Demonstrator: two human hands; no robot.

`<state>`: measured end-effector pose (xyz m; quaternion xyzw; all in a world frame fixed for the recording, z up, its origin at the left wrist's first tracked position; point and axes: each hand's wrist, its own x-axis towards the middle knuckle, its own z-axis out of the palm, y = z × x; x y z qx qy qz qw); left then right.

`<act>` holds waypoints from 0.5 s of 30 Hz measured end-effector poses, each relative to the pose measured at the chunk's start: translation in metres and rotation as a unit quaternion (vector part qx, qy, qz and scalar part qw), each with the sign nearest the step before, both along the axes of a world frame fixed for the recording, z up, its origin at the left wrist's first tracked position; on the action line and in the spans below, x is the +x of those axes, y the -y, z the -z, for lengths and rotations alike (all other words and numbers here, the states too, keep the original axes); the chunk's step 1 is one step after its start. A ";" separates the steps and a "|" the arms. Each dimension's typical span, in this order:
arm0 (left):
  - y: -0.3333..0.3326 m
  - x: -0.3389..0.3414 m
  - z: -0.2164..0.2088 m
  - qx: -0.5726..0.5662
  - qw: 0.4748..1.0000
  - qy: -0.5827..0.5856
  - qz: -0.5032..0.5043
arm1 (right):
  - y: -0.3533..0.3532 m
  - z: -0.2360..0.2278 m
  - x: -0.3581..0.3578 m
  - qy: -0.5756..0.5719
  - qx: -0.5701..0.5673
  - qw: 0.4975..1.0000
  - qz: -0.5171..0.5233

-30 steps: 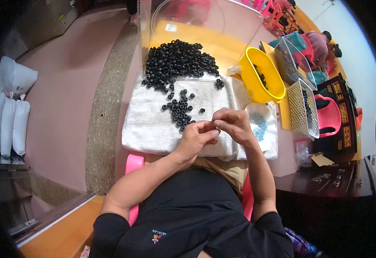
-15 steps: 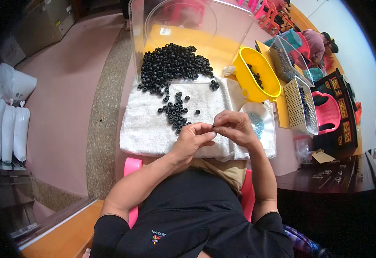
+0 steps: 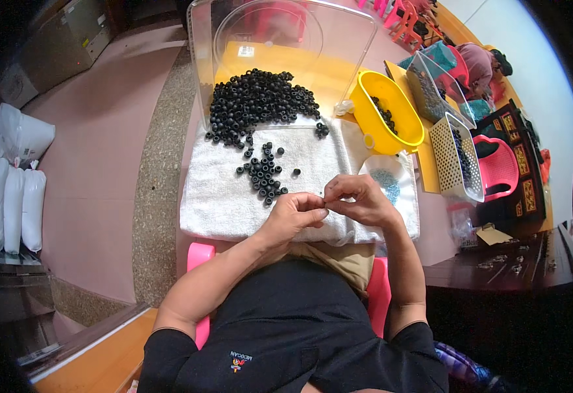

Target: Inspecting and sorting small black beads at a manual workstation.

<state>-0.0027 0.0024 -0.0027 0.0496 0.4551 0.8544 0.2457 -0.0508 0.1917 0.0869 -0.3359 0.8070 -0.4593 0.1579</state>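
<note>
My left hand point(image 3: 291, 215) and my right hand point(image 3: 359, 199) meet fingertip to fingertip over the front of a white towel point(image 3: 217, 213). Both are closed in a pinch. A tiny dark bit shows between the fingertips, too small and covered to name. Just beyond my left hand lies a loose cluster of small black ring-shaped parts point(image 3: 260, 173), with one single black part point(image 3: 296, 172) apart from it. Beside my right hand a white dish point(image 3: 370, 165) holds small light-blue pieces point(image 3: 388, 185).
A big heap of black parts point(image 3: 257, 98) spills from a clear tub point(image 3: 355, 72) lying on its side. To the right stand a yellow basin point(image 3: 409, 134), a white perforated basket point(image 3: 453, 173) and a clear bin point(image 3: 424, 98), all with dark parts. Another person point(image 3: 477, 65) sits at far right.
The view has shifted slightly, so the towel and tub sit a little further left. My hands stay pinched together, with only small finger movement.
</note>
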 end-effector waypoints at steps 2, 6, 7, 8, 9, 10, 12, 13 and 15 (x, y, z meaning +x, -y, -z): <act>0.000 0.001 0.000 -0.003 1.000 0.001 0.006 | 0.000 0.000 0.001 0.005 0.002 1.000 0.004; -0.001 0.001 -0.001 -0.013 1.000 -0.007 0.021 | -0.001 0.003 0.002 -0.020 -0.007 1.000 -0.007; 0.000 0.001 -0.002 -0.011 1.000 -0.008 0.023 | -0.002 0.005 0.002 -0.022 -0.005 1.000 -0.011; 0.000 0.001 -0.003 -0.010 1.000 -0.008 0.026 | -0.003 0.006 0.002 -0.024 -0.003 1.000 -0.015; 0.000 0.001 -0.003 -0.010 1.000 -0.009 0.026 | -0.004 0.006 0.002 -0.024 -0.003 1.000 -0.015; -0.001 0.001 -0.003 -0.009 1.000 -0.006 0.024 | -0.004 0.006 0.003 -0.003 -0.004 1.000 -0.008; -0.001 0.002 -0.003 -0.009 1.000 -0.003 0.022 | -0.005 0.007 0.005 0.018 -0.005 1.000 -0.001; -0.001 0.002 -0.003 -0.016 1.000 -0.007 0.021 | -0.005 0.007 0.007 0.054 -0.014 0.998 0.010; 0.000 0.002 -0.002 -0.023 0.999 -0.011 0.022 | -0.006 0.009 0.008 0.090 -0.024 0.995 0.022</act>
